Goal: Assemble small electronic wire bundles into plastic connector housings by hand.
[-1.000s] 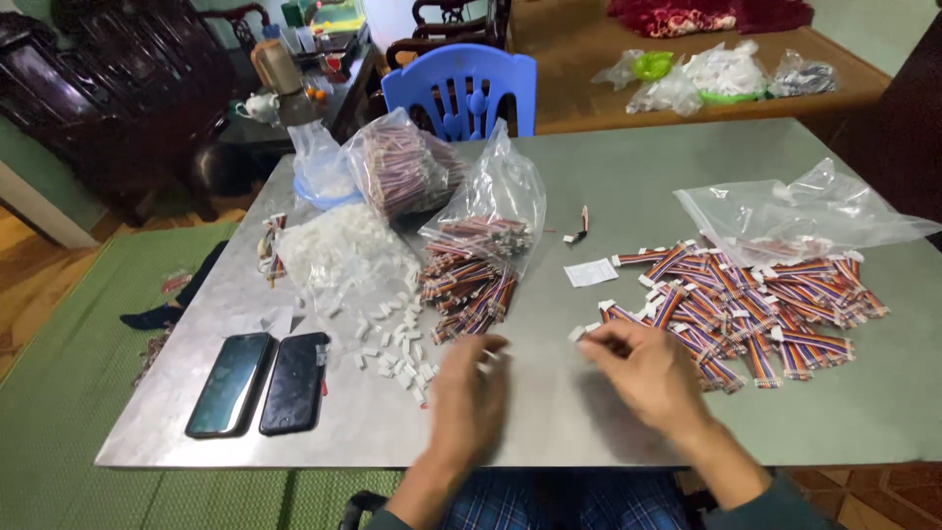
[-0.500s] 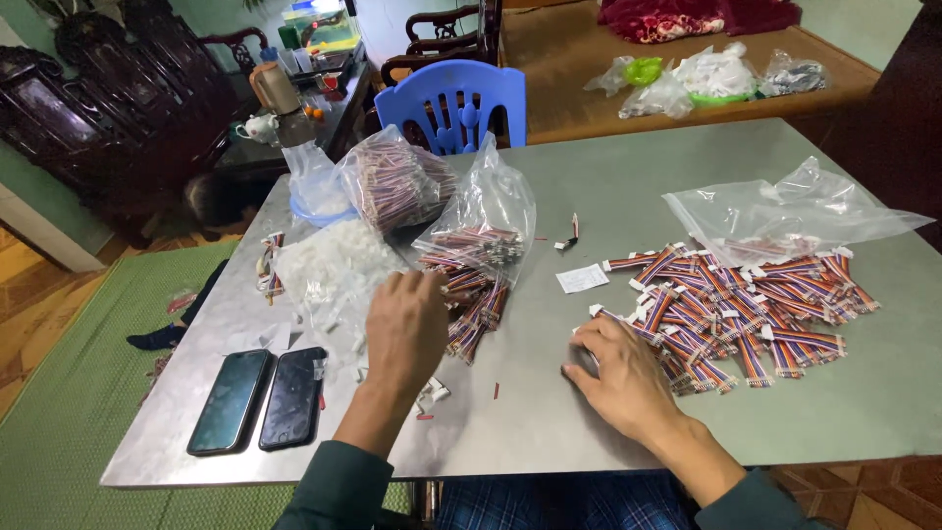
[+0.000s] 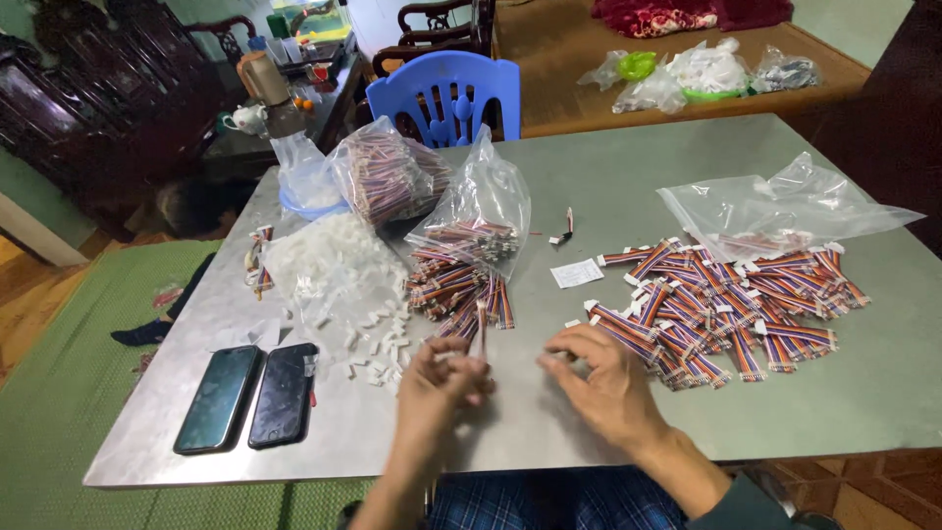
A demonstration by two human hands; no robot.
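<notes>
Near the tabletop's (image 3: pixel 628 177) front edge, our left hand (image 3: pixel 437 385) pinched a striped ribbon cable (image 3: pixel 481 329) upright; our right hand's (image 3: pixel 603 378) fingers curled loosely, apart.

Both forearms reach forward, wrists low; the left hand (image 3: pixel 439 378) pinches its fingertips together, the right hand (image 3: pixel 601 378) curls, palm down.

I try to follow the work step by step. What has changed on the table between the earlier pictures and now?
The left hand came back from the white plastic pieces toward the middle and now pinches one striped cable upright. The right hand moved slightly inward, near the finished cables; whether it holds anything is hidden. The two phones, bags and piles stayed in place.
</notes>
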